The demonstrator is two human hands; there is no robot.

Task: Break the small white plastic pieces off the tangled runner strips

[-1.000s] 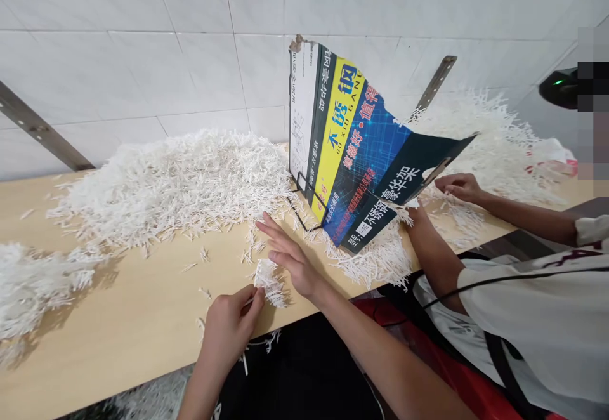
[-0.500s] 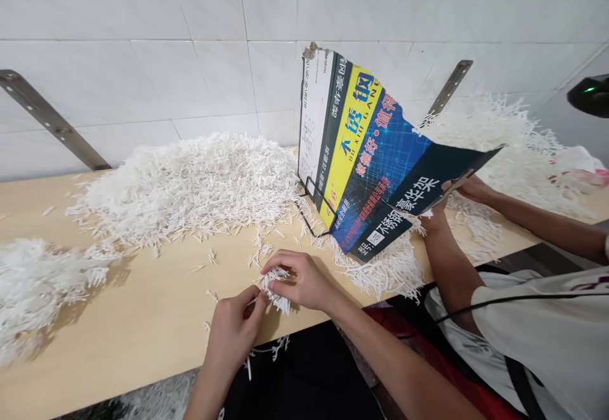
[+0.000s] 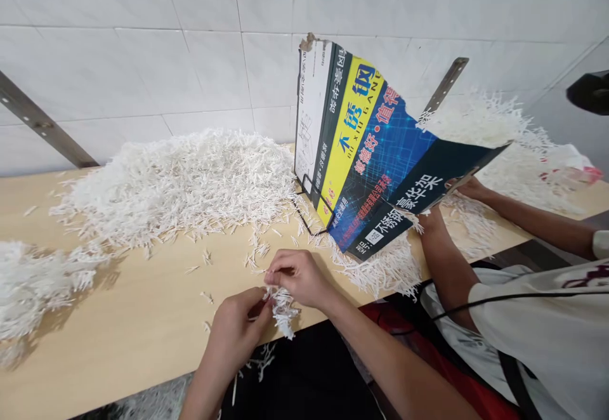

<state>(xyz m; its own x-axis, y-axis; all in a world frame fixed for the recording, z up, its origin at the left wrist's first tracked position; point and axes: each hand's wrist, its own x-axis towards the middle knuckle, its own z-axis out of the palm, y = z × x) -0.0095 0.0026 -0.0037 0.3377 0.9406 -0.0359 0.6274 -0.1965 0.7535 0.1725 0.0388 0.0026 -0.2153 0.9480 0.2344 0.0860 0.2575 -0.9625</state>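
Observation:
A small clump of thin white branching pieces, plastic by the look of it [image 3: 284, 313], hangs between my hands just above the table's front edge. My left hand [image 3: 242, 320] is closed, thumb and forefinger pinching the clump's upper left end. My right hand [image 3: 301, 280] is curled above the clump, its thumb and fingertips pressed together at the top of it on slim white bits. The fingers hide part of what each hand grips. More branching white pieces [image 3: 261, 361] lie on the dark cloth over my lap.
A big heap of short white sticks [image 3: 190, 185] lies behind my hands, with a tangled pile [image 3: 33, 287] at left. A printed cardboard sheet [image 3: 366, 160] stands in a black wire stand [image 3: 309, 217] at right. Beyond it, a co-worker's arms [image 3: 447, 249] reach among more white pieces.
My right fingers have shifted from around the clump to a pinch at its top. The clump now hangs lower and looser. The view has moved slightly.

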